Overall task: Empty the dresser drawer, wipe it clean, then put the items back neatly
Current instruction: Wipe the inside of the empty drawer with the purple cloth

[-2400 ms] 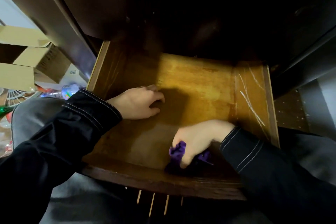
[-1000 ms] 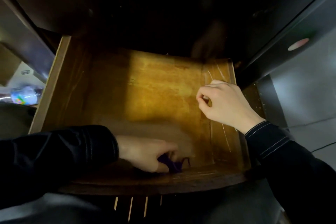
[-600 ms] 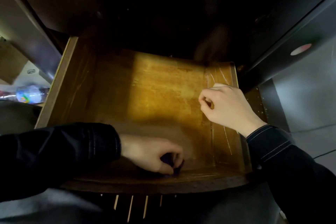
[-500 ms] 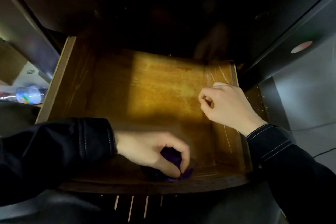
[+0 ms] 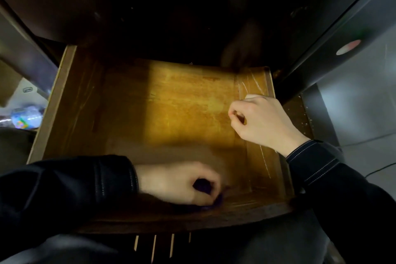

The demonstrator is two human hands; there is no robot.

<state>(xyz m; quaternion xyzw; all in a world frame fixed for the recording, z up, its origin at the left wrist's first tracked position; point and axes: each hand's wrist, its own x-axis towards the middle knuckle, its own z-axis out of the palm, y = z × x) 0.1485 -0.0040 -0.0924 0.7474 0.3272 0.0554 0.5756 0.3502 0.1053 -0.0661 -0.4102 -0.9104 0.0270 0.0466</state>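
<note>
1. Left arm (image 5: 64, 188), sleeved in black to the wrist, is reaching in from the left edge of the view, forearm lying nearly level.
2. Left hand (image 5: 180, 182) is sitting knuckles up, fingers curling down and gripping a purple cloth (image 5: 202, 185). Only a dark patch is showing between thumb and forefinger. The hand is reading slightly blurred.
3. Right arm (image 5: 334, 182), also sleeved in black with pale stitching, is coming in from the lower right, angling up and leftward.
4. Right hand (image 5: 261, 122) is sitting farther forward than the left, well apart from it, back upward, fingers curling into a loose fist, thumb tip meeting the forefinger.
</note>
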